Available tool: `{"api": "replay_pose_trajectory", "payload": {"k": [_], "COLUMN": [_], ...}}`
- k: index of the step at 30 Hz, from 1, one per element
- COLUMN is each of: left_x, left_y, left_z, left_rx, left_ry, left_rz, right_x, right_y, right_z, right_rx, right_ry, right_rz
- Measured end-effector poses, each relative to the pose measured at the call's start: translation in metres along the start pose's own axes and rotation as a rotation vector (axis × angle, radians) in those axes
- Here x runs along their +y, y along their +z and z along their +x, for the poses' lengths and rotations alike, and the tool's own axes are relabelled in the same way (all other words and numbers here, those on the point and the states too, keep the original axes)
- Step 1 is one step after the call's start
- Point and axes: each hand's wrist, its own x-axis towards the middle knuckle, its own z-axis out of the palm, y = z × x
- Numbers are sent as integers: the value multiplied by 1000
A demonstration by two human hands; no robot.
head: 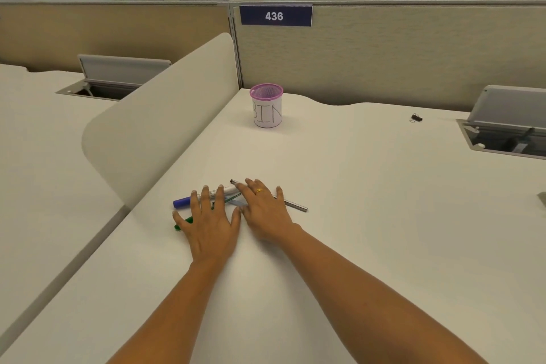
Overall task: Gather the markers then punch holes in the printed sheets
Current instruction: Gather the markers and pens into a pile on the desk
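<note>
**Head view: both hands flat on a cluster of markers near the counter's left edge**

Head view looks down two bare forearms reaching out over a pale counter [369, 216]. Both hands are open, palms down, fingers straight and spread, and neither grips anything.

The left hand [208, 230] lies across two markers. A blue marker [182, 203] with a white barrel shows its cap past the fingers on the left, and the barrel runs up and right under the fingertips. A green marker [183, 224] pokes out beside the thumb, closer to the front edge.

The right hand [266, 211], with a gold ring [259, 190] on one finger, sits just beside the left, the two nearly touching. It covers the middle of a thin grey pen [295, 206], whose dark tip shows at the fingertips and whose other end sticks out to the right. Something pale blue shows between the hands, too hidden to name.

All of this sits near the counter's left edge, close to a curved cream divider [159, 133].

Toward the back left corner stands a pink mesh cup [266, 106], upright, wrapped in white paper hand-lettered "BIN". A black binder clip [416, 118] lies well apart, near the back edge on the right, and beside it a grey cable hatch [508, 115] is propped open. A blue sign [275, 16] reading 436 hangs on the partition behind.
</note>
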Motion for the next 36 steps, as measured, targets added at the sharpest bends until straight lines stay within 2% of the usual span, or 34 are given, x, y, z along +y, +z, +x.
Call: {"api": "replay_pose_trajectory", "payload": {"k": [12,17,22,28,31,36], "left_x": [4,21,66,156,200,263], "left_y": [-6,-10,-9,-8,-13,-18], "left_z": [-9,-27,-56,-101,-125,-154], "left_rx": [5,17,3,-149,-320,-418], "left_ry": [103,221,390,624,642,699], "left_rz": [-44,-48,-144,-232,-242,-267], "right_x": [35,56,88,141,176,238], "right_y": [-30,-38,-52,-87,-109,-146], "right_z": [-37,-65,-105,-166,-200,-258], "right_rx": [46,95,109,130,151,190], "right_ry": [116,190,253,363,440,583], "right_rz": [-25,-17,-56,-103,-129,-179]}}
